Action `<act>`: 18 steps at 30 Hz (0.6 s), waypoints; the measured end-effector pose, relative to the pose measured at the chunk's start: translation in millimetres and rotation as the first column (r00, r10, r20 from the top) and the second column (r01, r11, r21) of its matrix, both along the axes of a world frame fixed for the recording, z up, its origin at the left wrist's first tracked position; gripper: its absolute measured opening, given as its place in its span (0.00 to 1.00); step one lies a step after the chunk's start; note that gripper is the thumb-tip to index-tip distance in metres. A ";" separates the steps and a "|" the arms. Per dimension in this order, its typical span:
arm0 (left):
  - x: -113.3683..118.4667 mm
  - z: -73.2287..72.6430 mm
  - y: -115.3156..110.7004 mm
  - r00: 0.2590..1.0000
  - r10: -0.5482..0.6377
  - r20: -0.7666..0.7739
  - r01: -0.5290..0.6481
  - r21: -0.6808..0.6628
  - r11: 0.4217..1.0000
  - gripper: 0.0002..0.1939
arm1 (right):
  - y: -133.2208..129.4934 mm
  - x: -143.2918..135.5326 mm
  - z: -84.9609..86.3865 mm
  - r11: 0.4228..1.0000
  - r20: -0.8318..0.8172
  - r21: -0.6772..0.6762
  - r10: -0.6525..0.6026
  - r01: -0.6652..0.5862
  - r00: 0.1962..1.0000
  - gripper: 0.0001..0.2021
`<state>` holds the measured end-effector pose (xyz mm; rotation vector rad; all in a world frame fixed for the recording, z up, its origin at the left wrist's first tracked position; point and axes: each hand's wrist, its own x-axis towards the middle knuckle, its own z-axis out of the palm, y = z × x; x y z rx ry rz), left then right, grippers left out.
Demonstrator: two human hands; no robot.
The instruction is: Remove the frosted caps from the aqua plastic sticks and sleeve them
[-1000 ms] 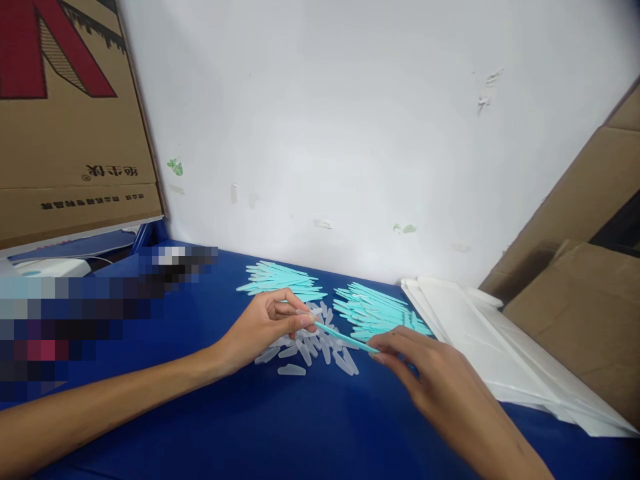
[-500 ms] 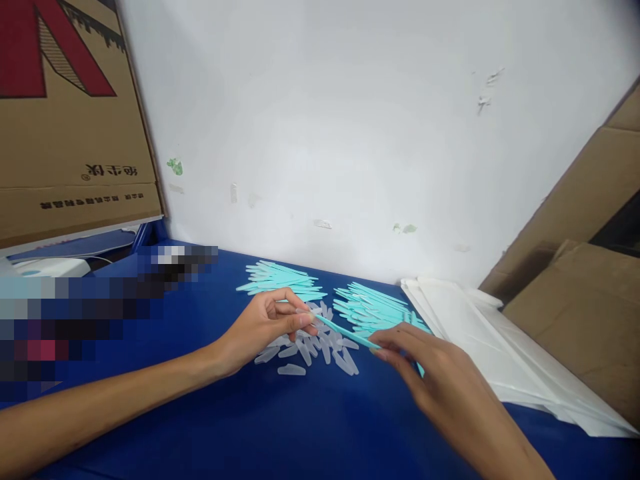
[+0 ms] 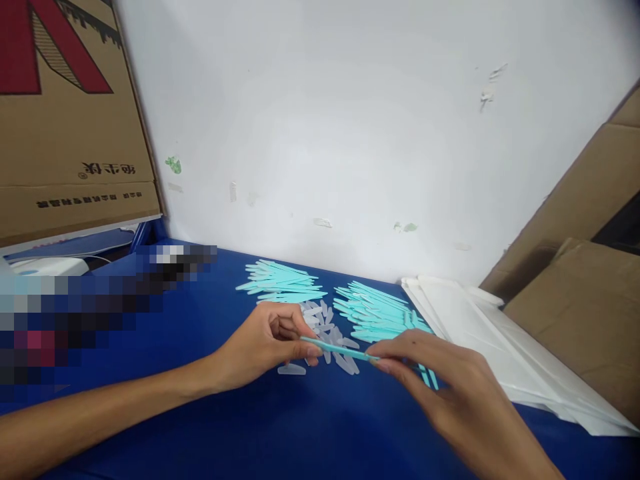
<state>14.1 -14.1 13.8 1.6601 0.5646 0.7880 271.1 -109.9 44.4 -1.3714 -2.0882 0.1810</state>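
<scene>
A slim teal plastic stick (image 3: pixel 345 351), which looks like an eyebrow razor, spans the gap between my two hands. My left hand (image 3: pixel 265 343) pinches its left end between thumb and forefinger; whether a cap sits there is hidden. The thumb and fingertips of my right hand (image 3: pixel 445 373) close on the other end. Behind and below lies a heap of frosted translucent caps (image 3: pixel 345 363), partly covered by my left hand. Two more teal ends (image 3: pixel 429 377) show under my right hand; I cannot tell if they are held or lying.
On the blue table (image 3: pixel 240 433), one teal pile (image 3: pixel 280 280) lies behind the caps and another teal pile (image 3: pixel 373 310) to the right. White flat bags (image 3: pixel 480 340) lie at right beside cardboard (image 3: pixel 575 320). A printed carton (image 3: pixel 75 133) stands left against the wall (image 3: pixel 325 120).
Both hands have come slightly lower and nearer, with the teal stick now lying flatter between them. My left hand covers more of the caps at the left of the heap.
</scene>
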 end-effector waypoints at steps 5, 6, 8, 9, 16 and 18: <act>1.7 1.8 -3.6 0.981 0.058 -0.186 -0.021 0.199 0.980 0.16 | 0.1 -6.6 3.0 0.999 0.013 0.033 -0.006 0.005 1.000 0.09; 1.4 2.4 -1.6 0.975 0.095 -0.201 -0.040 0.262 0.964 0.16 | 1.5 -6.7 2.9 0.997 0.029 0.056 -0.055 0.053 0.998 0.09; -1.3 3.2 6.9 0.961 0.200 -0.190 -0.112 0.395 0.912 0.13 | 5.3 -1.7 0.4 0.966 0.062 0.114 -0.241 0.233 0.969 0.12; -4.0 3.0 13.4 0.947 0.269 -0.177 -0.159 0.468 0.869 0.12 | 7.6 3.7 -2.5 0.931 0.083 0.139 -0.351 0.338 0.933 0.14; -32.0 -12.0 69.4 0.726 0.639 -0.254 -0.079 0.892 0.445 0.17 | 17.7 56.4 -42.8 0.812 0.439 -0.009 -0.522 0.584 0.731 0.19; -36.4 -15.9 78.2 0.699 0.662 -0.270 -0.051 0.904 0.424 0.17 | 17.6 61.0 -49.5 0.806 0.477 -0.094 -0.478 0.584 0.737 0.18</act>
